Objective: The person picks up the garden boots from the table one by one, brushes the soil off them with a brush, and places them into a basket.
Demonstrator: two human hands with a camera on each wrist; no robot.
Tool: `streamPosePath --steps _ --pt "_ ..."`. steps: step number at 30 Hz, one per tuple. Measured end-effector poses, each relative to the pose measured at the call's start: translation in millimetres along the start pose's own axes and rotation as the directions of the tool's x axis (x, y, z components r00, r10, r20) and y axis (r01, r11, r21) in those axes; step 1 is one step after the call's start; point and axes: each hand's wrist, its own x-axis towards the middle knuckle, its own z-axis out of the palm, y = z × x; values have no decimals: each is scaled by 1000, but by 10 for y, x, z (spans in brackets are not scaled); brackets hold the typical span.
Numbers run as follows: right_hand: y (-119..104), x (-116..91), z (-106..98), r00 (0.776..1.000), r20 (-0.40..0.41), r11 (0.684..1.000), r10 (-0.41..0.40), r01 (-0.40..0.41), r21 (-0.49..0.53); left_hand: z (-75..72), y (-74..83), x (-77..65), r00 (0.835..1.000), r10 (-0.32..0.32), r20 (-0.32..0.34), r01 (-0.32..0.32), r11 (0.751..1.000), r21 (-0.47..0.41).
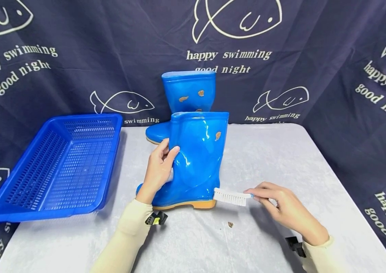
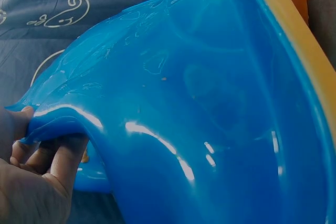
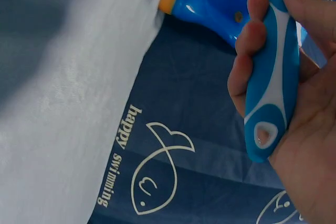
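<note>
Two cloth sleeves (image 1: 124, 235); left hand (image 1: 158, 167) pinches one glossy boot (image 1: 196, 163), right hand (image 1: 284, 206) grips one bristled brush (image 1: 232, 196), perhaps touching that boot, behind which stands another boot (image 1: 189, 86).

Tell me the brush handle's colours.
Blue and white; the brush handle shows best in the right wrist view.
</note>
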Motion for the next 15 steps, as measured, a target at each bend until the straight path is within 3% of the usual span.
streamPosePath --steps 9,15 --pt "7 -23 -25 991 -130 1000 -21 22 -1 -2 0 -8 1000 -11 3 11 1000 7" --pt "29 155 -47 958 -285 995 -18 45 89 19 -1 -36 1000 8 -9 -8 1000 -3"
